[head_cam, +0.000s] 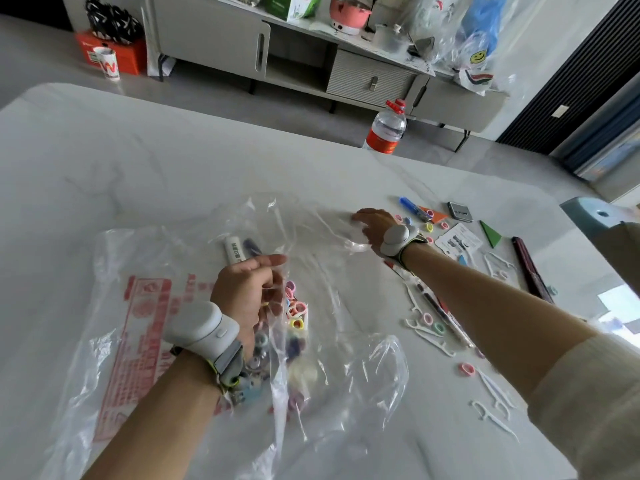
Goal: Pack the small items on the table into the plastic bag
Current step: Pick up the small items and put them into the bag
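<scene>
Plastic bag (329, 282): lying crumpled and mostly flat on the tabletop (138, 161) directly in front of us, with red print showing on its near-left side.
Handling: we are judging the film to be very light, limp and slippery. It is likely to be collapsing shut unless one layer is lifted, so we are favouring a hold on the rim at the far right edge.
Left hand (249, 292): hovering at the middle of the bag with fingers loosely curled and nothing plainly held. We cannot tell whether it is inside the film or above it.
Right hand (372, 225): reaching to the bag's far right edge with fingers lying on the film. We cannot tell whether it is pinching or only pressing.
Bag contents: a white tube (235, 251) and coloured rings (296, 311) are lying inside, along with small pieces we are failing to identify.
Left to pack: floss picks (495, 414), a pink ring (465, 369), a blue pen (410, 206), a green triangle (491, 233) and a leaflet (457, 242) are lying right of the bag. We are judging all of them light and easy to scatter.
</scene>
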{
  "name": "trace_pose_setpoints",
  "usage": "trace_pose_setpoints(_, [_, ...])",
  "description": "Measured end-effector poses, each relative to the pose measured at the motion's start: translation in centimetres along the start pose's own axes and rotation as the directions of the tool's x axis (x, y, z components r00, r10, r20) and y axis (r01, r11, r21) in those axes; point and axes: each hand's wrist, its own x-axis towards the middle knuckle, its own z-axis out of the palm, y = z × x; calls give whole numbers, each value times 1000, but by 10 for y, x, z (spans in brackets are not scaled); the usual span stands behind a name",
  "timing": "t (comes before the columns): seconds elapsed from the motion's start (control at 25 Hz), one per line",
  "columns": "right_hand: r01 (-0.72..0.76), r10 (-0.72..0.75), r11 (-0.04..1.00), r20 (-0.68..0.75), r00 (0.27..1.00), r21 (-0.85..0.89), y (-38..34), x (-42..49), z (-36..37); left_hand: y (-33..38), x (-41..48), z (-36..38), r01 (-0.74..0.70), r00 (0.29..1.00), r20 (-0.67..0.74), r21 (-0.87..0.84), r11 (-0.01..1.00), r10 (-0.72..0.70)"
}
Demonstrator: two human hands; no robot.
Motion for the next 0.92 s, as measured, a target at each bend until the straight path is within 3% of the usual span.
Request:
trace_pose_setpoints(0.16, [-69, 68, 998, -90, 994, -8, 3, -12, -2, -1, -1, 0, -4, 1000, -10, 20, 1000, 4])
trace_pose_setpoints(0.28, [-117, 135, 987, -164, 977, 113, 6, -11, 1, 1, -1, -1, 0, 1000, -7, 0, 1000, 0])
trace_pose_setpoints(0.52, [-85, 89, 995, -100, 991, 46, 0, -8, -2, 0, 2, -1, 5, 1000, -13, 16, 1000, -5])
trace_pose_setpoints(0.68, [-217, 297, 935, -287, 911, 280, 5, 0, -20, -2, 3, -2, 5, 1000, -7, 34, 999, -5])
trace_pose_setpoints(0.76, [-283, 361, 910, -246, 900, 303, 9, 6, -27, -3, 5, -4, 10, 1000, -9, 35, 999, -9])
trace_pose_setpoints(0.92, [-281, 287, 957, -93, 953, 75, 4, 10, -20, -3, 7, -7, 4, 1000, -4, 17, 1000, -4])
